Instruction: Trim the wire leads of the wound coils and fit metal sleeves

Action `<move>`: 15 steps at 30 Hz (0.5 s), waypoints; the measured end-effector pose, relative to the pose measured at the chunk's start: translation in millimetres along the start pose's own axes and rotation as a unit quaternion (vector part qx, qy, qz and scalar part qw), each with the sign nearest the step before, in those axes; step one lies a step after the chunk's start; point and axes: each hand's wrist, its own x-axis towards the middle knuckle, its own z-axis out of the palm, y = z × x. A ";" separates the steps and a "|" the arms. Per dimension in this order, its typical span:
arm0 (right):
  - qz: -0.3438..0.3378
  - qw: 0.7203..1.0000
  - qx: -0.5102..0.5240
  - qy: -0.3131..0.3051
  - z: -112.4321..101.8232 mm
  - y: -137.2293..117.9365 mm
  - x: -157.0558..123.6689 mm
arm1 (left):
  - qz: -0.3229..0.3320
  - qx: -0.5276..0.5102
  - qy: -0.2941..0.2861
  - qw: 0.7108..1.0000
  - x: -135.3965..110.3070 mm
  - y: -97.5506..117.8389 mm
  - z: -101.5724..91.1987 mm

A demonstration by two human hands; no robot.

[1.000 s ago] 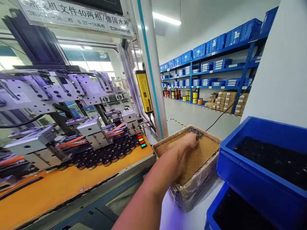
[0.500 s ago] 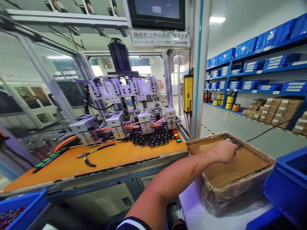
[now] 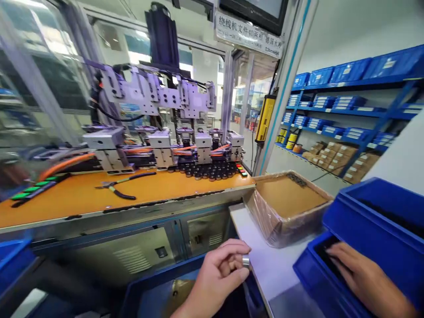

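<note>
My left hand [image 3: 217, 278] is low in the middle of the view, its fingers pinched on a small silver metal ring [image 3: 245, 261] held over the edge of a white table [image 3: 268, 265]. My right hand [image 3: 361, 276] reaches from the lower right into the lower blue bin [image 3: 306, 269], fingers stretched out over its dark contents. Behind the hands stands a plastic-lined cardboard box [image 3: 265, 210] with a brown sheet inside and small dark parts at its far edge.
A winding machine [image 3: 159, 97] stands on an orange worktop [image 3: 82, 198] with rows of black round parts [image 3: 208, 171] and pliers [image 3: 119, 189]. A second blue bin [image 3: 364, 216] sits above the lower one. Blue shelves [image 3: 347, 104] line the far right wall.
My left hand has pulled back out of the cardboard box and now holds a small metal ring near me. My right hand has come into view in the lower blue bin. The view swung left.
</note>
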 end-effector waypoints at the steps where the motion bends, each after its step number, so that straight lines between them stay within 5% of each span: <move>1: -0.003 1.000 0.006 -0.029 -2.8 -8.3 7.1 | 0.000 0.003 -0.005 1.000 -3.9 2.4 -0.6; 9: -0.032 0.974 0.221 -0.027 7.0 -110.1 33.8 | -0.053 -0.005 -0.023 0.998 -21.4 1.5 12.9; 15: -0.008 0.954 0.300 -0.025 2.2 -123.0 20.4 | -0.103 -0.055 -0.050 0.992 -21.5 -13.5 36.7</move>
